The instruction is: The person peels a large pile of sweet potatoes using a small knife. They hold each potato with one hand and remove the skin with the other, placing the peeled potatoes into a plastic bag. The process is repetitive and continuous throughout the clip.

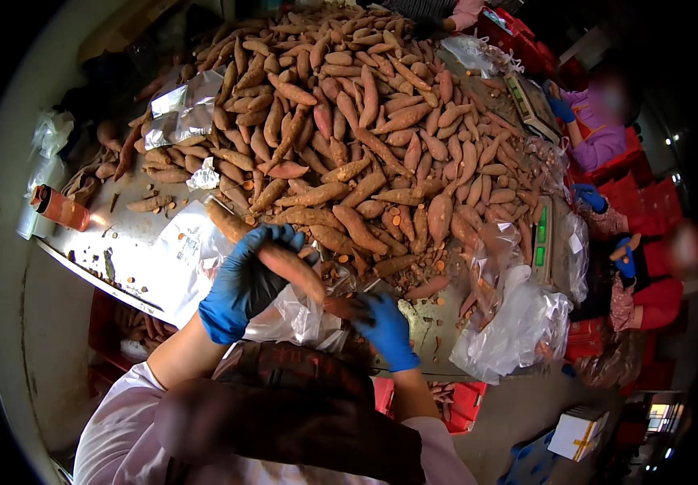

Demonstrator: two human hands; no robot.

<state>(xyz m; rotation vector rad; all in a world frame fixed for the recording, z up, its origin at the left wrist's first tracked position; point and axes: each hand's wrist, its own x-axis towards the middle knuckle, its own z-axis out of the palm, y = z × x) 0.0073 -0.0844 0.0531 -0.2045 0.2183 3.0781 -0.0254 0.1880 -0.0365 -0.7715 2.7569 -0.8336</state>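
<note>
My left hand (255, 279), in a blue glove with dark, soiled fingers, grips a long sweet potato (291, 270) tilted down to the right. At its lower end is my right hand (382, 324), also blue-gloved; its fingertips are blurred, and whether they hold a piece or a tool cannot be told. Beyond both hands a large heap of sweet potatoes (355, 121) covers much of the metal table (103, 212). Clear plastic bags (294, 318) lie just under the hands, and cut root ends are scattered by the heap's near edge.
An orange bottle (61, 208) stands at the left. To the right are plastic bags (510, 321), a scale with a lit green display (541, 236) and another scale (528, 106). Co-workers in blue gloves stand along the right side. A red crate (467, 406) sits below the near edge.
</note>
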